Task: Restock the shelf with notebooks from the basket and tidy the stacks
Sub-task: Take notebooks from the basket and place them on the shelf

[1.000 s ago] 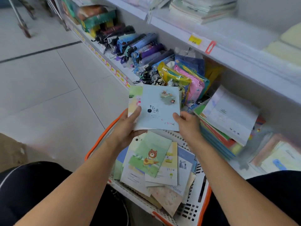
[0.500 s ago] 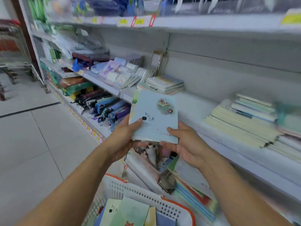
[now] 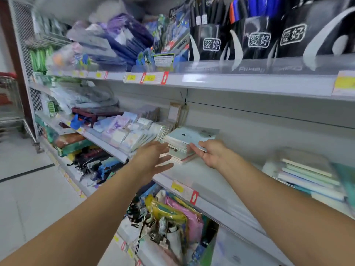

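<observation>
**Notebook set on the shelf stack**

Head view: the pale blue notebook [image 3: 189,135] lies on top of a small stack of notebooks [image 3: 177,150] on the white middle shelf [image 3: 194,175]; the right hand [image 3: 212,153] holds the near edge of that top notebook, fingers curled under it and thumb on the cover; the left hand [image 3: 153,159] hangs just beside the stack's left side, fingers straight and spread, holding nothing; whether its fingertips touch the stack is hard to tell through the blur. Left of the stack, rows of small notepads [image 3: 132,131] lean along the same shelf; well to the right lies a taller pile of green-edged books [image 3: 309,179]. A yellow price tag [image 3: 177,187] sits on the shelf's front lip. The shelf above carries black pen boxes [image 3: 257,38]; below, bright pouches [image 3: 172,215] crowd the lower shelf. The basket is out of sight.
</observation>
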A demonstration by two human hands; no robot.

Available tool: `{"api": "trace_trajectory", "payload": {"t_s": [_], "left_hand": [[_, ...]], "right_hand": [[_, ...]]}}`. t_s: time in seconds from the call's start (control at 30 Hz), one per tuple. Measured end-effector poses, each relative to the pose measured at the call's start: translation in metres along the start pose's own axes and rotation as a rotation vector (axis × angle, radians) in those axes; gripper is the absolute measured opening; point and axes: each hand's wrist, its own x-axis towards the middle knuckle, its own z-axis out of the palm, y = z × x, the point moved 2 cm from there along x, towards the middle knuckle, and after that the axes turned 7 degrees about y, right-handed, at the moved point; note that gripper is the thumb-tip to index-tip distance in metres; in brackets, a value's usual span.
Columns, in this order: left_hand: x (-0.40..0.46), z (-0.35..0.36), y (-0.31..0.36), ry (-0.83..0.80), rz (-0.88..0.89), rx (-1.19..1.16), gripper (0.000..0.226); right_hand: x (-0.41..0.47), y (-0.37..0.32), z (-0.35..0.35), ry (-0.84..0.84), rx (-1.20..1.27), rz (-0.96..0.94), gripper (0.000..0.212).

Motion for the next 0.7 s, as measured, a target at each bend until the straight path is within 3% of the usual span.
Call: {"api": "trace_trajectory", "payload": {"t_s": [0.2, 0.3, 0.4, 0.53, 0.67, 0.7], "left_hand": [[0.036, -0.03, -0.01, 0.058, 0.003, 0.106, 0.026], [0.05, -0.039, -0.015, 0.071, 0.001, 0.115, 0.014], [0.058, -0.044, -0.02, 0.057, 0.006, 0.141, 0.01], [0.061, -0.048, -0.02, 0.066, 0.025, 0.164, 0.016], [0.06, -0.052, -0.013, 0.073, 0.048, 0.2, 0.019], [0.059, -0.054, -0.012, 0.071, 0.05, 0.208, 0.019]], "right_hand": [[0.085, 0.02, 0.032, 0.067, -0.154, 0.007, 0.045], [0.11, 0.035, 0.041, 0.033, -0.419, -0.052, 0.046], [0.123, 0.038, 0.04, 0.107, -0.818, -0.221, 0.049], [0.131, 0.036, 0.039, 0.111, -1.108, -0.355, 0.072], [0.134, 0.028, 0.041, 0.18, -1.368, -0.494, 0.04], [0.134, 0.027, 0.042, 0.207, -1.432, -0.51, 0.04]]}}
